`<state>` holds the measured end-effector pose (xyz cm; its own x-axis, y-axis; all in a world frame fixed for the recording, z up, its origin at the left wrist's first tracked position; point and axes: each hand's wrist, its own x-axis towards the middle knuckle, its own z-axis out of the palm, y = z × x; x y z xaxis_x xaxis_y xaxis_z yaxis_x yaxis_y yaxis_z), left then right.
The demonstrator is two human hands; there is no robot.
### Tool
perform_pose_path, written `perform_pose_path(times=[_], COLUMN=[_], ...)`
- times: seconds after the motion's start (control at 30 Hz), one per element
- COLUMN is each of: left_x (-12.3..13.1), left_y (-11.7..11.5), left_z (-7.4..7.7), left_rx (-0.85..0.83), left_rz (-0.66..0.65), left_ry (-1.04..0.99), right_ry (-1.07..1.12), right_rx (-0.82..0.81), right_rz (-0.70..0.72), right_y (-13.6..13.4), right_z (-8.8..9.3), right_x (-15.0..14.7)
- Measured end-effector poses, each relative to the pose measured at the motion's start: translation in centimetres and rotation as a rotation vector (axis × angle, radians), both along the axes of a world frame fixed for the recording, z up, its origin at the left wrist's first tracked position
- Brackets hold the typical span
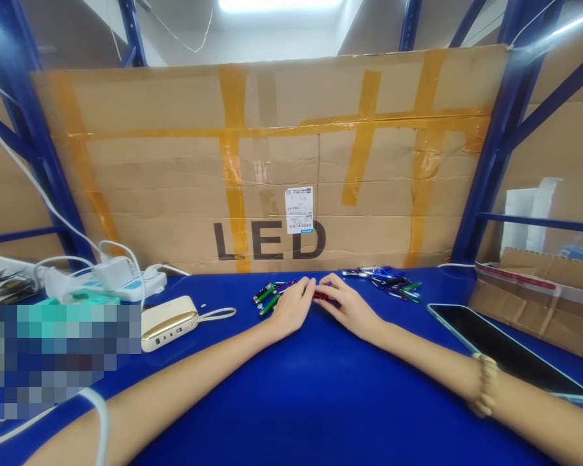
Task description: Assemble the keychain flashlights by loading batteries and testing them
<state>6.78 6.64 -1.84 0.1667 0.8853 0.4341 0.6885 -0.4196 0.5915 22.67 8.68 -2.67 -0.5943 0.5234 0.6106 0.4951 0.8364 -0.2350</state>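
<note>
Curling fingers point(313, 283) toward a red pen point(321, 296), left hand point(293, 307) and right hand point(350, 307) rest between the left pen pile point(267, 298) and right pen pile point(381, 280); grip unclear.

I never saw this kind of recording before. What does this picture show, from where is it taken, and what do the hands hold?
This picture comes from a camera worn on a person's head, looking forward and down, so you see the person's own hands. The left hand and right hand rest on a blue table. Their fingertips nearly meet around a small red pen, but I cannot tell if it is held. More pens lie in piles on both sides. The table also has a power bank, a power strip and a dark tablet. Behind stands taped cardboard.
</note>
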Motion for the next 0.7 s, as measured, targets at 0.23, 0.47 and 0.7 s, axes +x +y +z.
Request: perform_pose_path(times=[0.23, 0.47, 0.7], left_x=[-0.08, 0.05, 0.11], left_y=[0.53, 0.45, -0.04], left_z=[-0.44, -0.35, -0.04], left_rx=[-0.038, -0.082, -0.093], left_rz=[0.024, 0.075, 0.212], left_ry=[0.049, 0.140, 0.251], right_ry=[-0.032, 0.021, 0.109], right_rx=[-0.073, -0.165, -0.249], right_rz=[-0.044, -0.066, -0.107], right_y=[0.04, 0.45, 0.30], right_z=[0.05, -0.03, 0.46], right_x=[-0.24, -0.07, 0.14])
